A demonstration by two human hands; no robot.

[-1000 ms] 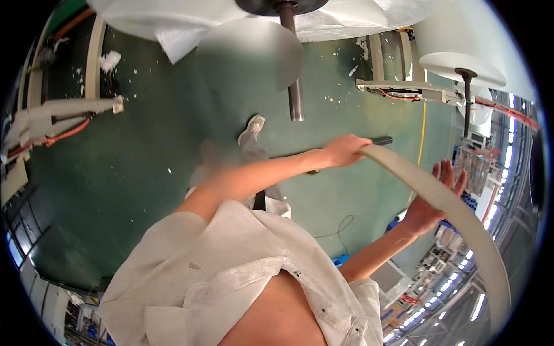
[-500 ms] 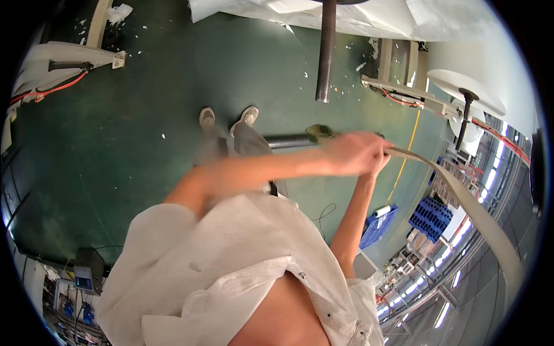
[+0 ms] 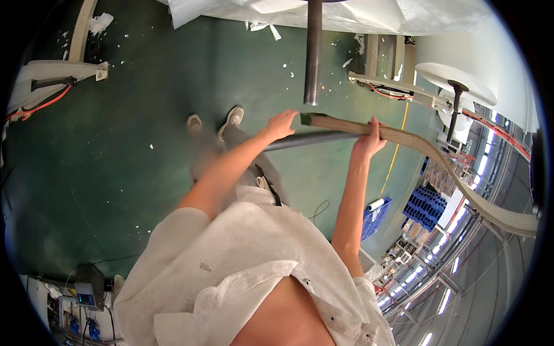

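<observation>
A long flat beige strap (image 3: 441, 158) with a green end piece (image 3: 306, 119) runs from the middle of the view out to the far right. My right hand (image 3: 369, 141) is closed round it a short way from that end. Just left of the green end is my left hand (image 3: 280, 125), its fingers stretched toward it and nothing visible in them. A dark metal bar (image 3: 314, 139) lies behind the strap, below its end, and passes behind my right hand.
Another dark bar (image 3: 313, 63) points toward me beneath white sheeting (image 3: 369, 17). White rolls (image 3: 461, 75) and a beige frame with red hoses (image 3: 398, 92) stand at right. Blue pallets (image 3: 427, 207) are farther off. White scraps litter the green floor (image 3: 115, 155).
My left hand has come away from my right hand and moved left. The strap's end now extends straighter to the left from my right hand. The view has shifted slightly.
</observation>
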